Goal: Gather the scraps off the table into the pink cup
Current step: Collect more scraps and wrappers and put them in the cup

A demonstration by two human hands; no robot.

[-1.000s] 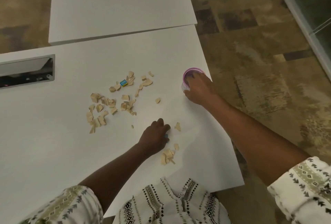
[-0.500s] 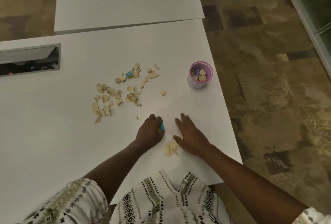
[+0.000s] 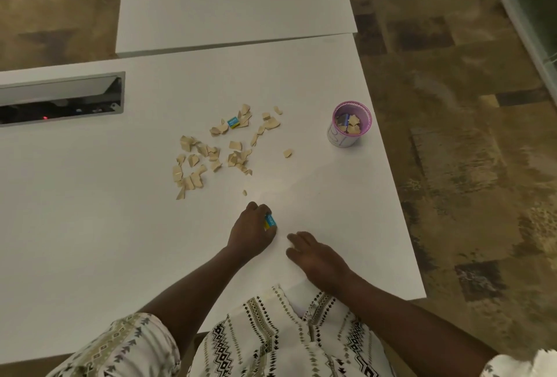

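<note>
**Cup upright, one coloured scrap in the left hand**

The pink cup [image 3: 351,128] stands upright, mouth up, near the right edge of the white table [image 3: 90,226], with a few pieces inside. The loose tan scraps [image 3: 211,153] lie spread to its left, well apart from it. The left hand [image 3: 251,233] rests knuckles-up and pinches a blue-and-yellow scrap [image 3: 270,222], whose long axis runs roughly away from the person. The right hand [image 3: 313,256] lies palm down just beside it, fingertips curled under; whether it holds anything is hidden.
</note>
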